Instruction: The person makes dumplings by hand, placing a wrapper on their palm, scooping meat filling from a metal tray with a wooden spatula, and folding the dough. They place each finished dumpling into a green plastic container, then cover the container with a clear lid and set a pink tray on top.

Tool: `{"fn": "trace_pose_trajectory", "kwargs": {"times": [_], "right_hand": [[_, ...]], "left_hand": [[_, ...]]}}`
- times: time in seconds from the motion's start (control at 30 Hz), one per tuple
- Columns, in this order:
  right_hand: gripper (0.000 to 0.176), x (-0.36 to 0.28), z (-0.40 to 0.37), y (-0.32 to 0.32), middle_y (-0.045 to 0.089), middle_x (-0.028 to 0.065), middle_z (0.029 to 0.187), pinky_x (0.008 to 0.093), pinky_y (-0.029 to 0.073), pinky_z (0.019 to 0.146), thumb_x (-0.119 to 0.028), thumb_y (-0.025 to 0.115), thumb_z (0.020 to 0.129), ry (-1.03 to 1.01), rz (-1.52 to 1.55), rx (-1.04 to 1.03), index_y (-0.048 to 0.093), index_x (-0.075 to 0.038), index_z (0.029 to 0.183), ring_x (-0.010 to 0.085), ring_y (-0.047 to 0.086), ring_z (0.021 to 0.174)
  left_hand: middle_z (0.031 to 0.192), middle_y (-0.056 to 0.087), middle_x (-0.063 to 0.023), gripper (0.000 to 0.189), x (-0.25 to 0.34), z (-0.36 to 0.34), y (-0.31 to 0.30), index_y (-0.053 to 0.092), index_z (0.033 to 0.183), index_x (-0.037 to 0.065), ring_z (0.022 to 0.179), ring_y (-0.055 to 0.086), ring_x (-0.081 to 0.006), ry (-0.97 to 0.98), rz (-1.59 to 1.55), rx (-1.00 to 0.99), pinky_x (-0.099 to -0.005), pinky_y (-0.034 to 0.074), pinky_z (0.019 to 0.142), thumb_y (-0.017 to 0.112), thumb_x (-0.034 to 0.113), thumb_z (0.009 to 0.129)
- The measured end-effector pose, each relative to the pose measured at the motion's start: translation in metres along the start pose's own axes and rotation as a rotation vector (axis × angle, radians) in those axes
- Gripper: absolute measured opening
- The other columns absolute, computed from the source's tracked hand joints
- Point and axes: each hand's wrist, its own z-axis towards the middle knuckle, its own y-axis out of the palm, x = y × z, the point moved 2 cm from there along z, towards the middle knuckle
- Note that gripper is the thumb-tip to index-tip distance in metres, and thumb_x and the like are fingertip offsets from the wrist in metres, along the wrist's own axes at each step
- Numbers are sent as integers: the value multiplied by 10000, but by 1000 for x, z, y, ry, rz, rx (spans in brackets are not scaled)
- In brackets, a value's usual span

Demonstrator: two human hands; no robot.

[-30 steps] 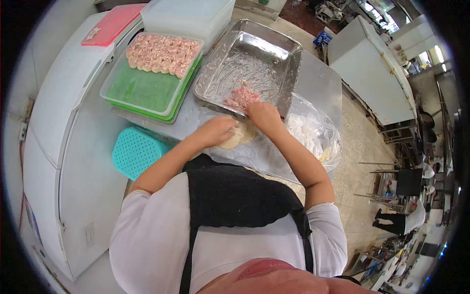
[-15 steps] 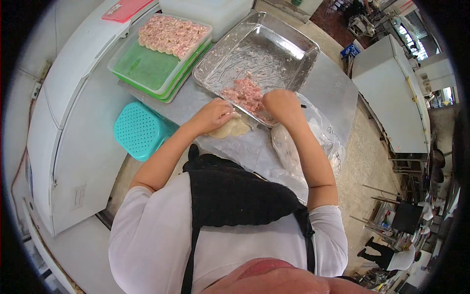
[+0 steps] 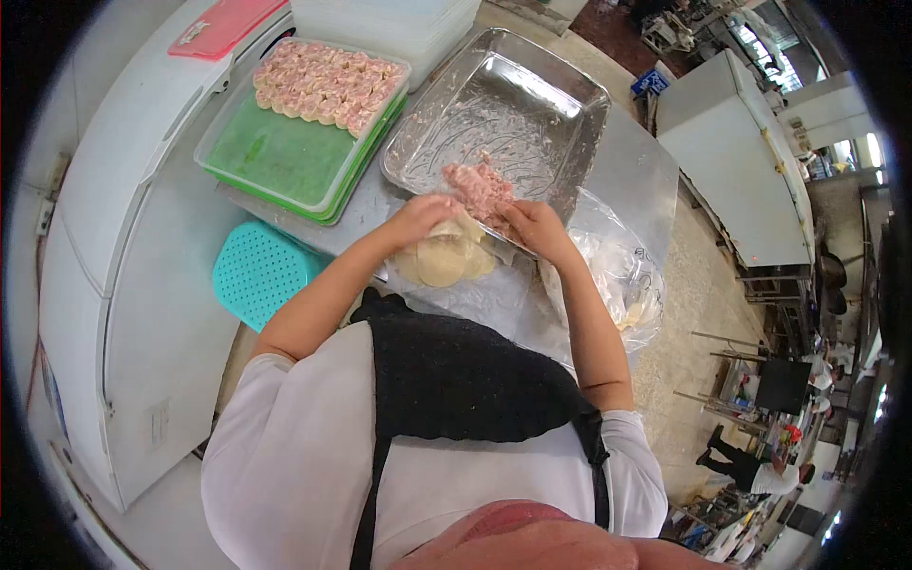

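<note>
My left hand [image 3: 424,217] is closed on a thin round dough wrapper [image 3: 458,228], slightly blurred, above a loose pile of pale wrappers [image 3: 442,264] on the plastic-covered table. Pink minced meat [image 3: 483,190] lies heaped at the near corner of a large metal tray [image 3: 594,114], whose base is smeared with residue. My right hand [image 3: 538,230] is at the tray's near rim, against the meat, fingers bent together; what they grip is hidden. To the left, a clear container [image 3: 214,171] on green-edged ones holds rows of meat-filled dumplings [image 3: 328,84].
A turquoise perforated stool [image 3: 264,274] stands left of the table. Right of my hands lies a clear plastic bag [image 3: 617,275]. White freezers [image 3: 180,313] flank the left side, with a red lid [image 3: 223,27] on top. A person [image 3: 760,470] stands far off right.
My right hand has turned and moved down and left along the tray rim. The left hand has lifted a wrapper toward the meat, uncovering more of the pile. The view has shifted slightly.
</note>
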Motion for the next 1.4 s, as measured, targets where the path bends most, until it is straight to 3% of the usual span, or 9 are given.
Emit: {"fn": "trace_pose_trajectory", "kwargs": {"times": [0.07,0.33,0.43,0.5,0.73,0.8,0.9,0.93,1.4], "right_hand": [[407,-11,-4,-8,571,119,589,344,424,544,-337,546,919,65,44,55,653,45,828,195,525,542],[403,-13,-2,-27,644,176,675,417,457,579,-336,513,922,-49,-414,152,666,7,777,313,622,612],[412,-14,-4,6,644,230,781,474,474,663,-334,487,922,63,-829,-39,667,12,788,401,626,743],[430,-22,-7,11,640,233,786,490,475,704,-344,475,927,82,-834,-63,666,14,787,394,629,785],[441,-5,-16,-15,570,123,596,347,416,536,-369,544,922,156,-181,-73,637,23,741,231,535,534],[451,-14,-23,-23,525,69,551,300,378,490,-377,551,925,198,-44,-86,626,20,725,159,475,482],[431,-23,-30,-29,440,-15,544,248,300,445,-374,538,942,282,227,-17,622,-13,723,63,385,483],[401,-19,-29,-28,441,-28,542,237,283,434,-363,532,947,269,338,20,628,-27,749,58,372,470],[290,18,-25,10,427,-44,553,218,232,373,-342,514,960,209,894,189,569,-74,863,50,318,412]], "left_hand": [[911,643,-71,237,1,5,-10,585,1011,28,839,620,-151,-321,-1073,-111,-283,510,689,561,248,926],[1094,617,-91,322,21,20,-53,589,1107,38,936,627,-190,-131,-1007,-303,-319,522,791,499,309,958],[1107,620,-102,307,11,19,-57,633,1063,40,918,633,-244,37,-39,-142,-364,494,833,494,290,951],[1037,643,-125,288,33,0,-51,665,981,42,894,623,-308,639,710,39,-385,470,857,501,274,931],[913,663,-133,285,34,-9,-14,663,961,23,860,608,-328,195,465,-409,-383,475,820,504,256,925],[925,660,-136,304,32,-7,-7,658,960,26,849,614,-322,164,-194,-288,-387,477,788,504,287,930],[927,652,-155,337,18,8,-5,654,955,25,849,617,-317,10,-170,-295,-387,474,780,506,327,931],[933,641,-186,345,17,10,-2,643,961,21,864,613,-335,180,374,-263,-396,471,776,507,336,925],[970,668,-145,345,17,19,41,630,1063,-1,931,635,-237,19,62,-124,-343,487,807,516,297,933]]}}
